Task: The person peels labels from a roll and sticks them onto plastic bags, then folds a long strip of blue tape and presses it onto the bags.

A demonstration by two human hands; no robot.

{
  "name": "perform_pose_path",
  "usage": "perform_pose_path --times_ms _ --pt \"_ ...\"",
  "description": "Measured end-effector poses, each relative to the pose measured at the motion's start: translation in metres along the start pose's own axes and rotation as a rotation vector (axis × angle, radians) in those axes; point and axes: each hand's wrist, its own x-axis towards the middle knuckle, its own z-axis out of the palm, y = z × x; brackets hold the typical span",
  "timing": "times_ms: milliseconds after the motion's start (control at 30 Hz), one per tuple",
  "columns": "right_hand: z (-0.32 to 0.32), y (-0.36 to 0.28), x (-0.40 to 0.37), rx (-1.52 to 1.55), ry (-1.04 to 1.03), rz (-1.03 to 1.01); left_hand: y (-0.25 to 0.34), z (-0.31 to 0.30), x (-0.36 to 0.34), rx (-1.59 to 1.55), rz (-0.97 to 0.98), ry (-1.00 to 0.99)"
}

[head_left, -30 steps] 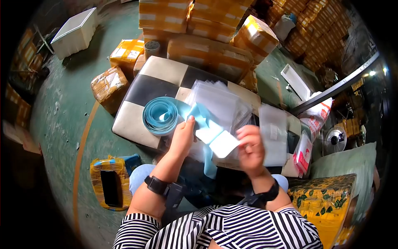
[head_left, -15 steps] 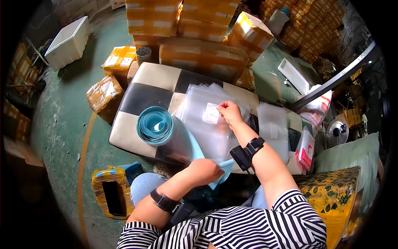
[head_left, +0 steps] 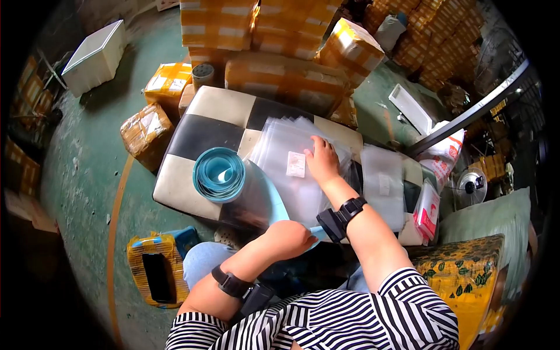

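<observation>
Since the earlier frame, the right hand (head_left: 322, 158) has been shifted off the edge of the small white label (head_left: 296, 164), just right of centre. Its grip is left partly open, nothing seen pinched, over the slick, clear plastic bags (head_left: 277, 140), apparently to steady them. In the closed left hand (head_left: 291, 238), lower centre, the glossy blue strip (head_left: 272, 201) is held, seemingly for tension, its coil (head_left: 219, 175) stood upright on the padded, checkered table (head_left: 204, 137).

Blue roll (head_left: 219, 175) upright, free end unrolled, clear bags (head_left: 280, 140) fanned flat on desk (head_left: 216, 106), white label (head_left: 296, 164) atop
</observation>
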Motion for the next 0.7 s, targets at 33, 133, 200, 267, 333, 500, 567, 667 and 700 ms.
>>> perform_pose_path --times_ms 33,133,200,267,333,500,567,667,700 --pt "0.001 0.006 -0.002 0.049 0.059 -0.087 0.002 -0.003 -0.001 0.0 -0.007 -0.007" --pt "0.033 0.005 -0.031 -0.165 0.049 -0.305 0.002 0.0 0.0 0.002 0.0 -0.014" --pt "0.037 -0.002 -0.046 -0.13 -0.075 -0.217 0.001 0.003 0.0 0.006 0.008 -0.016" --pt "0.036 -0.005 -0.047 -0.172 0.04 -0.272 0.001 0.003 -0.001 -0.002 0.011 -0.007" --pt "0.022 0.008 -0.035 0.043 0.11 -0.182 -0.004 0.005 -0.001 0.011 -0.004 0.002" --pt "-0.004 0.033 -0.049 -0.083 -0.021 0.416 -0.001 0.002 0.0 0.026 -0.007 -0.003" --pt "-0.009 0.03 -0.054 -0.082 -0.114 0.45 0.003 -0.001 0.002 0.011 -0.005 -0.014" --pt "0.0 0.043 -0.055 0.04 -0.088 0.426 0.001 0.001 0.003 -0.003 0.013 0.019" --pt "0.006 0.05 -0.053 0.124 -0.051 0.403 0.001 0.0 0.002 -0.008 0.006 0.024"
